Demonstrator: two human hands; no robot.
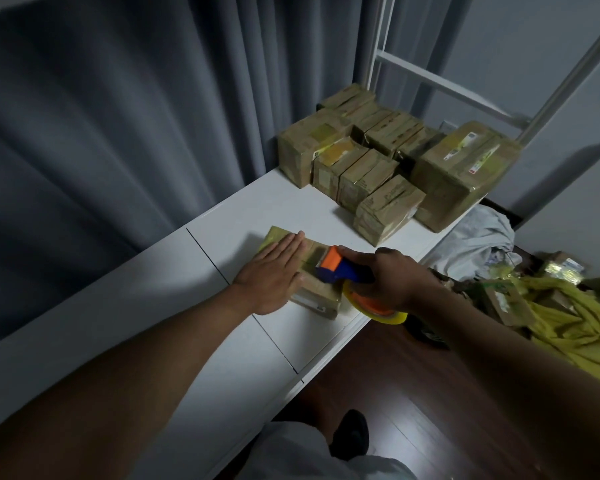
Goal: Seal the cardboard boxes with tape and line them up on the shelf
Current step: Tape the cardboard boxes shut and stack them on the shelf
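Flat left hand [274, 271], fingers straight together, presses one low cardboard box [317, 296] on the smooth white shelf [153, 306]; right hand [392, 278] grips the blue-orange tape dispenser [340, 266] on it.

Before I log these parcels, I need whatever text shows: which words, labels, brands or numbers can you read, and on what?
No text is legible.
White sticker on the big brown cardboard box at the far right of the white shelf: print too blurred.
Small label on the side of the flat cardboard box under the left hand: too small.
Blue and orange tape dispenser in the right hand: no marking visible.
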